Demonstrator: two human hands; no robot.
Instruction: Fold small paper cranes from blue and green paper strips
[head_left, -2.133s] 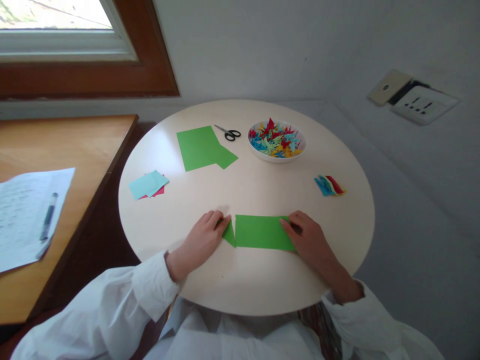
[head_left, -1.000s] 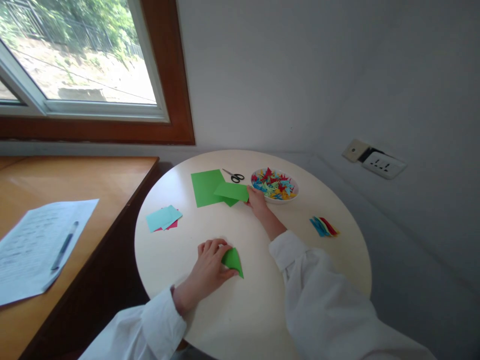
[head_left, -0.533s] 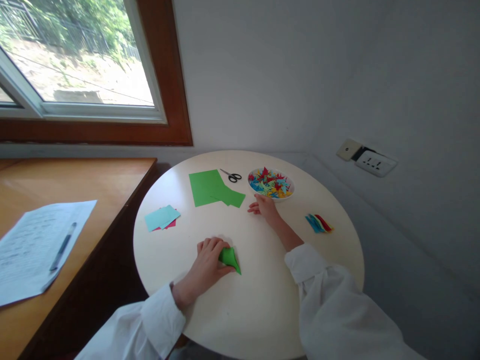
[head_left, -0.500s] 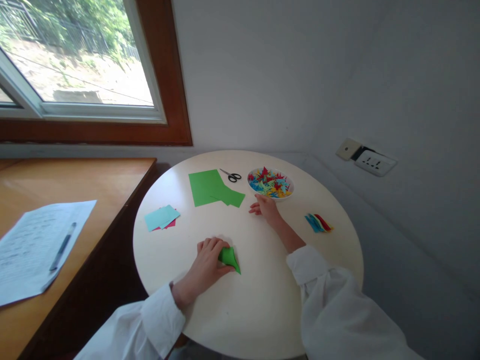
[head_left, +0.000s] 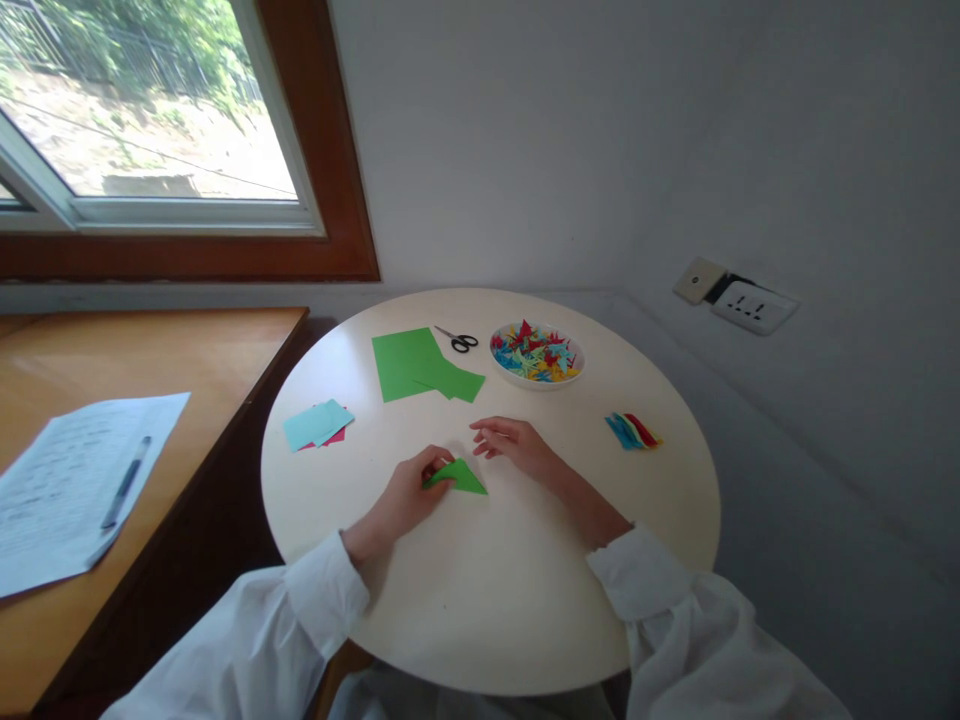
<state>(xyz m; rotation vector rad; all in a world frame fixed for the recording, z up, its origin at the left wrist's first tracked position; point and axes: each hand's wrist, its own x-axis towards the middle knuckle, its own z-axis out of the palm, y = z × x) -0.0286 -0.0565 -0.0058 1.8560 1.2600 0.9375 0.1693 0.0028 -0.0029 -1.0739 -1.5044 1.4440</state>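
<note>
1. I see the green paper (head_left: pixel 466 478) over the middle of the round table (head_left: pixel 495 590).
2. The left hand (head_left: pixel 411 494) pinches its left end.
3. The right hand (head_left: pixel 519 447) is near but apart from it, fingers loosely spread.
4. Farther back I see larger green sheets (head_left: pixel 409 364), scissors (head_left: pixel 460 343) and a bowl (head_left: pixel 537 383).

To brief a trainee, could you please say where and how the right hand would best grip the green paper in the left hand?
Probably a light pinch on the pointed right corner of the green paper, coming from the right: the left hand covers the other end, while that corner sticks out free.
</note>
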